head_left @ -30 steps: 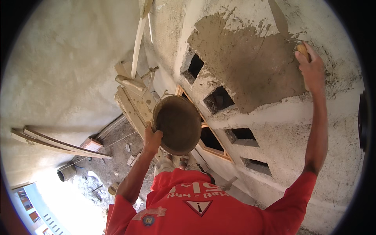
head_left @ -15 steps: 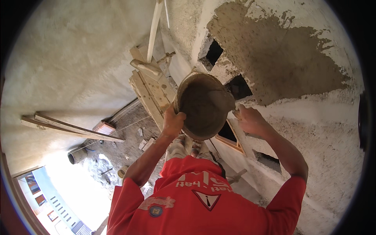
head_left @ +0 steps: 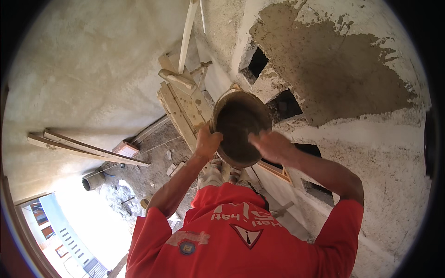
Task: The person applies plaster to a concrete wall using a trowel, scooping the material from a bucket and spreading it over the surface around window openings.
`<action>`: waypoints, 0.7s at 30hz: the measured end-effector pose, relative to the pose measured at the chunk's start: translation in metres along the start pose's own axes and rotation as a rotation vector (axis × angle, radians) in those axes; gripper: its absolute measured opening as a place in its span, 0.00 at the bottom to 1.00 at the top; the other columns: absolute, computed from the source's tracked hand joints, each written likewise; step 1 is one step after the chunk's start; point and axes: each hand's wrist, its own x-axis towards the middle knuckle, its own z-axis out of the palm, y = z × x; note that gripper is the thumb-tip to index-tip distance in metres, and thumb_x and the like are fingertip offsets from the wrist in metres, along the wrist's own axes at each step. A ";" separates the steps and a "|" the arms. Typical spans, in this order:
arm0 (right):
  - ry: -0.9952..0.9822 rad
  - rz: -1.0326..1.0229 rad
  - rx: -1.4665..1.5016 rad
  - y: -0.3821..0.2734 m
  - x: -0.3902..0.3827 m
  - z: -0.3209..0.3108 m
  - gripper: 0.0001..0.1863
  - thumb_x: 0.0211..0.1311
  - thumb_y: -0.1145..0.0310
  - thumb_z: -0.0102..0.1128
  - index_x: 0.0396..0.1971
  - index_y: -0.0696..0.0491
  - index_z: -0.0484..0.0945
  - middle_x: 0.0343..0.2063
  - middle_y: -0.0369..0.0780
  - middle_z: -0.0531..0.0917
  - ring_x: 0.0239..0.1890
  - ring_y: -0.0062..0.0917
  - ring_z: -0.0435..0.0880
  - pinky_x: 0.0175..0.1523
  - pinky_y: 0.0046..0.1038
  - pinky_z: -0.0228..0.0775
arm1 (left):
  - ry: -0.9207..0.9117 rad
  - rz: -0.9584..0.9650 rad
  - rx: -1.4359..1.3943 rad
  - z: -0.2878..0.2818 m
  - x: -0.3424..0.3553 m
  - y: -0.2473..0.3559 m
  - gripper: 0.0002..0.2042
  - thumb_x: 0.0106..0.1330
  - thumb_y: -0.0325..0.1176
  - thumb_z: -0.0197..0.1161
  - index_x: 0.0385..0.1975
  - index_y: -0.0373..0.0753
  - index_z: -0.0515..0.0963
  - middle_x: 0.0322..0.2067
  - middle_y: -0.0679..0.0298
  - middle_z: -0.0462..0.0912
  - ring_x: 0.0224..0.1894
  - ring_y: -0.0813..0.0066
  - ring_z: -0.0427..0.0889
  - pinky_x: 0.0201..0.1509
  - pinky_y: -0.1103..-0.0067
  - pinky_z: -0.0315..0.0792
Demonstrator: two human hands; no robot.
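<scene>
Bucket (head_left: 238, 127), round and caked with grey mortar, is held at the centre of the frame, its open mouth turned toward the camera and its inside dark with wet mix.

At the far left of the frame, long planks (head_left: 85, 149) are seen leaning across a pale wall, with a small red-edged box (head_left: 125, 148) at their lower end and a grey pipe (head_left: 92, 180) below that. Rubble (head_left: 153, 167) is spread over the ground left of centre. Stacked boards (head_left: 181, 104) are set just left of the bucket, and a pale lath (head_left: 187, 34) runs up from them to the top edge.

The left hand (head_left: 207, 142) is closed on the bucket's left rim, fingers curled over the edge. The right hand (head_left: 269, 146) is laid against the bucket's lower right rim; its fingers are stretched out, and whether anything is gripped cannot be told. Both forearms come up from a red shirt (head_left: 241, 236) filling the lower middle of the frame.

To the right, a patch of damp brown plaster (head_left: 333, 69) is spread on the white wall (head_left: 394, 185), and dark rectangular openings (head_left: 257, 62) are cut beside and below it.
</scene>
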 end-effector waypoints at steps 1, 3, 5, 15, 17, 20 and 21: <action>-0.006 -0.007 -0.010 -0.003 -0.006 0.002 0.20 0.60 0.71 0.62 0.53 0.54 0.73 0.32 0.49 0.84 0.36 0.44 0.87 0.40 0.39 0.82 | -0.001 -0.008 0.005 0.001 -0.001 -0.001 0.29 0.49 0.21 0.58 0.57 0.29 0.75 0.42 0.57 0.83 0.41 0.67 0.80 0.48 0.75 0.75; -0.016 -0.029 -0.025 -0.008 -0.015 0.002 0.20 0.61 0.71 0.61 0.53 0.53 0.72 0.32 0.50 0.83 0.36 0.43 0.87 0.41 0.40 0.82 | -0.004 0.024 -0.052 -0.002 0.001 -0.019 0.30 0.48 0.21 0.58 0.58 0.29 0.75 0.42 0.57 0.83 0.41 0.67 0.80 0.48 0.75 0.74; 0.039 0.056 0.015 0.005 -0.030 -0.013 0.19 0.61 0.70 0.61 0.53 0.53 0.73 0.32 0.50 0.83 0.37 0.45 0.87 0.43 0.42 0.82 | 0.014 0.052 -0.087 -0.003 0.002 -0.030 0.28 0.49 0.22 0.58 0.56 0.29 0.75 0.39 0.58 0.83 0.40 0.67 0.80 0.47 0.74 0.75; -0.154 0.363 0.314 0.043 0.032 -0.014 0.16 0.57 0.67 0.59 0.46 0.54 0.79 0.37 0.54 0.86 0.44 0.50 0.86 0.51 0.48 0.78 | -0.089 0.077 -0.108 -0.001 0.005 -0.020 0.30 0.49 0.20 0.56 0.58 0.28 0.74 0.46 0.55 0.84 0.47 0.67 0.81 0.54 0.75 0.74; -0.080 0.268 0.375 0.053 0.030 0.004 0.18 0.56 0.65 0.60 0.48 0.53 0.79 0.36 0.54 0.86 0.44 0.50 0.86 0.51 0.48 0.78 | -0.106 0.094 -0.091 -0.003 0.003 -0.013 0.30 0.49 0.20 0.56 0.59 0.28 0.73 0.45 0.55 0.84 0.47 0.68 0.81 0.54 0.75 0.74; -0.075 0.190 0.433 0.054 0.033 0.008 0.20 0.55 0.64 0.61 0.49 0.52 0.79 0.36 0.53 0.86 0.43 0.51 0.85 0.51 0.48 0.78 | -0.106 0.106 0.021 -0.003 -0.007 0.006 0.31 0.49 0.20 0.57 0.60 0.27 0.72 0.45 0.55 0.84 0.47 0.67 0.81 0.53 0.75 0.75; -0.089 0.173 0.446 0.051 0.035 0.007 0.21 0.55 0.64 0.61 0.50 0.51 0.79 0.36 0.52 0.86 0.43 0.51 0.85 0.51 0.48 0.78 | -0.114 0.119 0.029 -0.005 -0.006 0.008 0.31 0.49 0.20 0.57 0.60 0.27 0.72 0.45 0.54 0.84 0.47 0.67 0.81 0.53 0.75 0.75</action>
